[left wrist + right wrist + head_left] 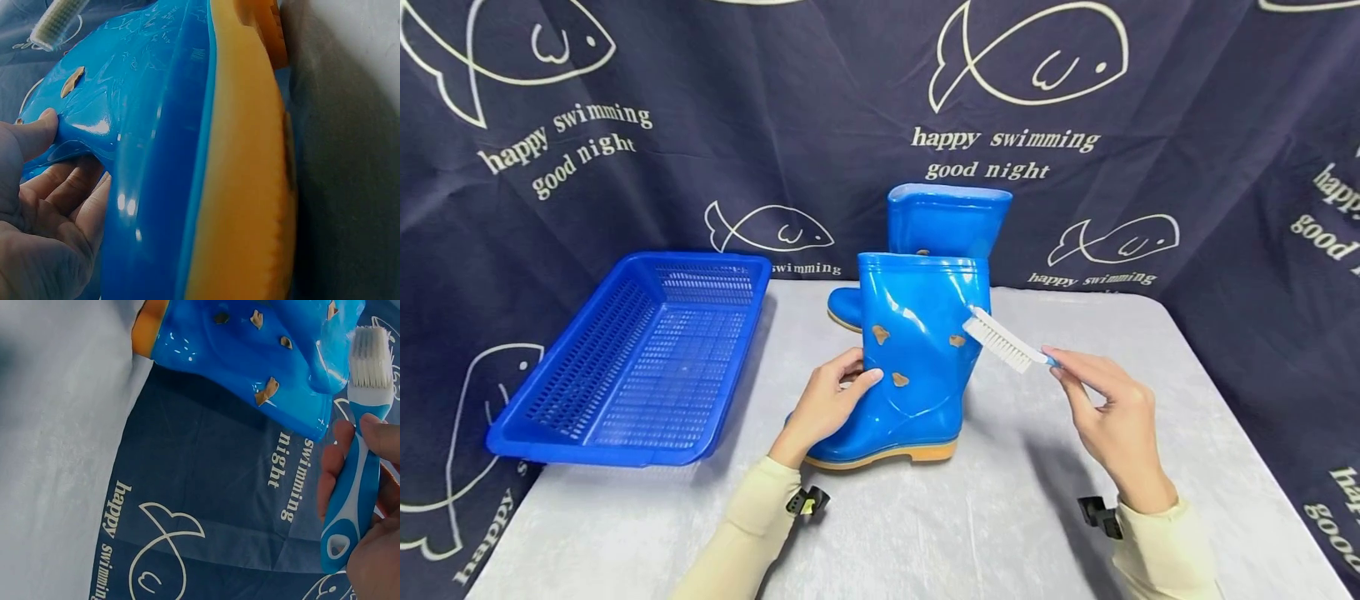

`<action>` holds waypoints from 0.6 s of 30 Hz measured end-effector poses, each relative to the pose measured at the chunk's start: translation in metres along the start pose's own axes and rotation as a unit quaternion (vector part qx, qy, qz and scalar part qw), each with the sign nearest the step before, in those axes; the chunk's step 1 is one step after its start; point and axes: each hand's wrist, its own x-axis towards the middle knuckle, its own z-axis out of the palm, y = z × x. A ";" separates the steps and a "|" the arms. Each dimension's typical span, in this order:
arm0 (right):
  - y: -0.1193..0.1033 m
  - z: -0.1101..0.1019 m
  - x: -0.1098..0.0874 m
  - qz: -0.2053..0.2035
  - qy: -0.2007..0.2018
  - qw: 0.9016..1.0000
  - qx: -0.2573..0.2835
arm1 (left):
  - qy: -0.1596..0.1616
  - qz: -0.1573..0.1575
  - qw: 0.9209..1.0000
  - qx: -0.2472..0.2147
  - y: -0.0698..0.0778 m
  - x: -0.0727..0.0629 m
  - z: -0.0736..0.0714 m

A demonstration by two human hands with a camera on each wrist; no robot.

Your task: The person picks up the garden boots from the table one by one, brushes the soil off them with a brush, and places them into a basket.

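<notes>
A blue rain boot [925, 304] with a tan sole stands upright on the table, its toe to the left. Several brown patches [899, 379] mark its shaft. My left hand [827, 400] grips the front of the boot above the foot, thumb on the near side and fingers round the far side [69, 187]. In my right hand [1116, 417] is a scrub brush [353, 469], held by its blue and white handle. Its white bristles [1000, 340] are beside the upper shaft, near a brown patch; whether they touch cannot be seen.
Behind the gripped boot stands a second blue boot [951, 221], partly hidden, also with brown patches. A blue plastic basket [613, 455] sits at the left of the grey-white table [1000, 533]. A dark blue fish-print cloth [842, 125] hangs behind.
</notes>
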 end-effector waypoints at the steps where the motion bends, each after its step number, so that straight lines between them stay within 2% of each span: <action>1: 0.000 0.001 0.001 -0.003 -0.002 1.000 -0.004 | 0.000 0.001 1.000 0.000 0.000 0.000 0.000; 9: -0.001 0.001 -0.007 -0.003 -0.035 0.999 -0.021 | 0.001 0.004 1.000 0.003 0.002 0.000 0.002; 13: 0.000 -0.002 -0.010 0.000 -0.025 1.000 -0.014 | -0.001 0.003 1.000 0.002 0.003 -0.001 0.002; 18: 0.000 0.001 -0.004 -0.001 -0.017 1.000 -0.018 | 0.005 0.007 1.000 0.002 -0.001 -0.002 0.000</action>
